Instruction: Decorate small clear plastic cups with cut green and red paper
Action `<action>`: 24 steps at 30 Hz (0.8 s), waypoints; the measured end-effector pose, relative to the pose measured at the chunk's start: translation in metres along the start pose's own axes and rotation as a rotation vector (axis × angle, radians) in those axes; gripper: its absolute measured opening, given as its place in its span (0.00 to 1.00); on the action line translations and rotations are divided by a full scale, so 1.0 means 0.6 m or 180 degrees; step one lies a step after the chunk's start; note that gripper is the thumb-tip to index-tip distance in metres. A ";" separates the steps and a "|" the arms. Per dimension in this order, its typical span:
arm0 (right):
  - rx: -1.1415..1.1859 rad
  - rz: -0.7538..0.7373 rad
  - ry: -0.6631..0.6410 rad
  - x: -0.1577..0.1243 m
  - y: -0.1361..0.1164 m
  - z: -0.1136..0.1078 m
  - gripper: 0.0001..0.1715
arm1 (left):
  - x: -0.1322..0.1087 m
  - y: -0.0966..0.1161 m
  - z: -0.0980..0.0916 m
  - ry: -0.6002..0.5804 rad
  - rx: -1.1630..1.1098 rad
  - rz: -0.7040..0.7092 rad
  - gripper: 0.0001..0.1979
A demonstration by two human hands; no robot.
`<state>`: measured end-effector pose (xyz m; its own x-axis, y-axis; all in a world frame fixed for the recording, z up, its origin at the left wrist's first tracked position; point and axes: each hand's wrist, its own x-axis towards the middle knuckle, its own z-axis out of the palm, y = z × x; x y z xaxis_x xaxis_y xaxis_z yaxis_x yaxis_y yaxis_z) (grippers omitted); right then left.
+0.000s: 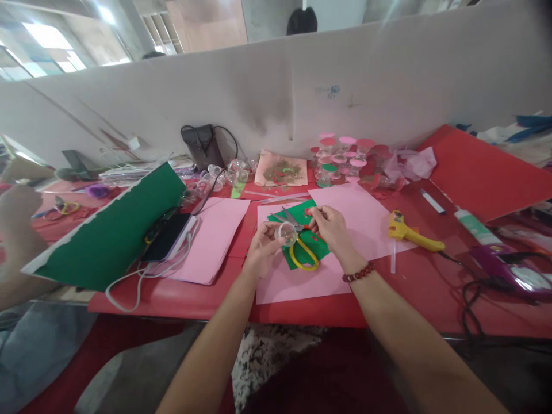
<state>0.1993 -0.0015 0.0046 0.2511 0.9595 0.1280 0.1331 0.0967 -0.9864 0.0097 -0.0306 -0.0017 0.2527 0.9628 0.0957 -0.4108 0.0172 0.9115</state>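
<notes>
My left hand point(264, 247) is closed on a small clear plastic cup point(287, 234), its round rim turned toward the camera. To its right, my right hand point(330, 225) pinches a small red piece point(307, 212) between thumb and fingers. Beneath both hands lie open scissors point(304, 256) with a yellow handle loop; the other loop looks red and is partly hidden. The scissors rest on a green sheet point(326, 245) with little red scraps, on top of pink paper point(276, 287).
A yellow glue gun point(409, 233) with its cord lies right. Cups topped with colored discs point(330, 168) stand behind. Left are a pink paper stack point(215, 236), a phone point(166, 238), a white cable and a green board point(116, 236). Another person's arm point(19, 247) is far left.
</notes>
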 end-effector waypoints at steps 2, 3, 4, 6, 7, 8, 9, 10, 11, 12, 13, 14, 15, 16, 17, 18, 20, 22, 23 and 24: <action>-0.0218 -0.0115 0.0090 0.002 0.004 -0.005 0.14 | 0.003 -0.001 -0.002 -0.0007 -0.0117 -0.0117 0.18; -0.0326 -0.0196 0.0142 0.003 0.007 -0.007 0.14 | 0.004 -0.001 -0.003 0.0011 -0.0159 -0.0158 0.17; -0.0408 -0.0275 0.0200 0.004 0.010 -0.007 0.12 | 0.005 -0.001 -0.003 0.0041 -0.0183 -0.0197 0.16; -0.0516 -0.0430 0.0307 0.006 0.016 -0.007 0.07 | 0.007 0.001 -0.002 0.0128 -0.0190 -0.0266 0.14; -0.0550 -0.0511 0.0341 0.007 0.018 -0.006 0.07 | 0.008 0.003 -0.001 0.0171 -0.0180 -0.0300 0.14; -0.0570 -0.0591 0.0357 0.007 0.020 -0.004 0.09 | 0.009 0.004 0.000 0.0208 -0.0166 -0.0335 0.15; -0.0575 -0.0658 0.0339 0.006 0.021 -0.002 0.10 | 0.009 0.005 0.000 0.0247 -0.0155 -0.0368 0.15; -0.0558 -0.0696 0.0276 0.005 0.021 0.000 0.10 | 0.010 0.005 0.001 0.0283 -0.0151 -0.0401 0.15; -0.0512 -0.0702 0.0167 0.003 0.021 0.003 0.11 | 0.011 0.006 0.001 0.0317 -0.0154 -0.0423 0.15; -0.0449 -0.0694 0.0032 0.001 0.019 0.006 0.12 | 0.012 0.005 0.001 0.0336 -0.0165 -0.0436 0.15; -0.0398 -0.0705 -0.0099 -0.002 0.017 0.009 0.13 | 0.012 0.005 0.001 0.0344 -0.0190 -0.0433 0.14; -0.0381 -0.0763 -0.0207 -0.005 0.014 0.013 0.13 | 0.013 0.004 0.001 0.0339 -0.0221 -0.0424 0.13; -0.0389 -0.0852 -0.0298 -0.009 0.011 0.016 0.12 | 0.014 0.003 0.002 0.0334 -0.0251 -0.0407 0.12; -0.0397 -0.0943 -0.0378 -0.012 0.008 0.020 0.11 | 0.014 0.003 0.003 0.0332 -0.0272 -0.0391 0.12; -0.0381 -0.1008 -0.0470 -0.016 0.006 0.023 0.10 | 0.014 0.003 0.004 0.0340 -0.0291 -0.0384 0.11; -0.0339 -0.1026 -0.0585 -0.019 0.004 0.026 0.10 | 0.014 0.003 0.006 0.0353 -0.0315 -0.0381 0.10; -0.0208 -0.0977 -0.0893 -0.024 0.002 0.030 0.12 | 0.013 0.002 0.008 0.0356 -0.0384 -0.0383 0.10; -0.0142 -0.0970 -0.1081 -0.027 0.003 0.032 0.13 | 0.012 0.001 0.009 0.0320 -0.0456 -0.0387 0.10; -0.0156 -0.0991 -0.1105 -0.027 0.003 0.031 0.12 | 0.012 0.001 0.009 0.0308 -0.0469 -0.0386 0.11; -0.0189 -0.1007 -0.1109 -0.027 0.003 0.031 0.11 | 0.012 0.000 0.009 0.0300 -0.0460 -0.0396 0.11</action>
<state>0.1777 -0.0121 -0.0014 -0.1459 0.9179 0.3690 0.2083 0.3931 -0.8956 0.0163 -0.0252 0.0010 0.2292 0.9716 -0.0581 -0.5046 0.1696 0.8465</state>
